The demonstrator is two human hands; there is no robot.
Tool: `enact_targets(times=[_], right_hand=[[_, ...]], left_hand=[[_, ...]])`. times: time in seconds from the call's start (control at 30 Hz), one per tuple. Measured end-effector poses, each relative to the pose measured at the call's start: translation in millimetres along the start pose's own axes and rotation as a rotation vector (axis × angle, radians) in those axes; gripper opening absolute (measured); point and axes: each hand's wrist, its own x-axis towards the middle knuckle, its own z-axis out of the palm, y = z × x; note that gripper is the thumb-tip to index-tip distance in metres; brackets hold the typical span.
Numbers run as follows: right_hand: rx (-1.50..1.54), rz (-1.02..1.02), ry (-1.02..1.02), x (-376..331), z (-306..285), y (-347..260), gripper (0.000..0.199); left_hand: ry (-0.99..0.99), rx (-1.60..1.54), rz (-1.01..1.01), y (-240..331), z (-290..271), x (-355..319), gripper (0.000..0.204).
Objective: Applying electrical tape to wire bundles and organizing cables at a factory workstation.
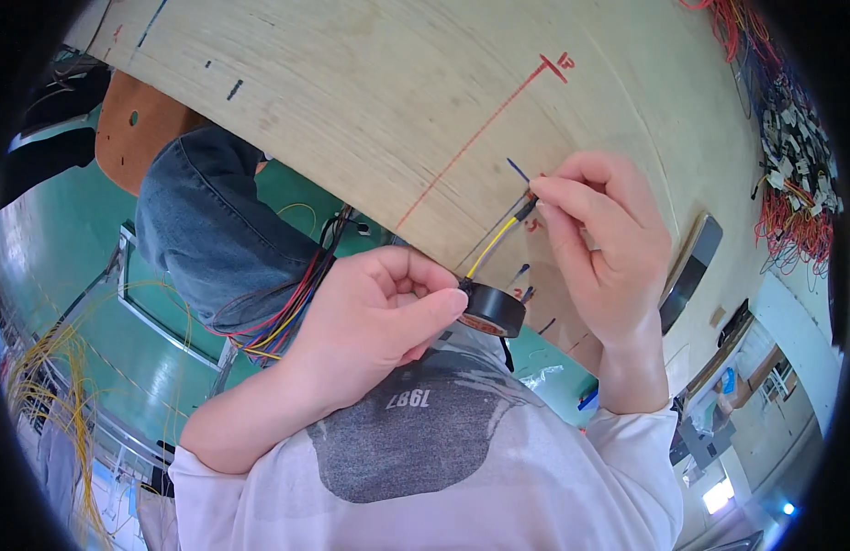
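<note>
My left hand is closed, thumb and forefinger pinching a yellow wire just beside a black tape roll that hangs at my fingertips. My right hand pinches the wire's far end against the board. A wire bundle runs below my left hand.

A large plywood board bears a red line, with red wire bundles at right.
</note>
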Motion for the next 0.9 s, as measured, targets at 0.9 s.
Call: enact_targets(times=[0.9], right_hand=[[-0.077, 0.015, 0.233, 0.3, 12.7, 5.8, 0.020]], left_hand=[[0.069, 0.280, 0.170, 2.4, 1.6, 0.9, 0.013]])
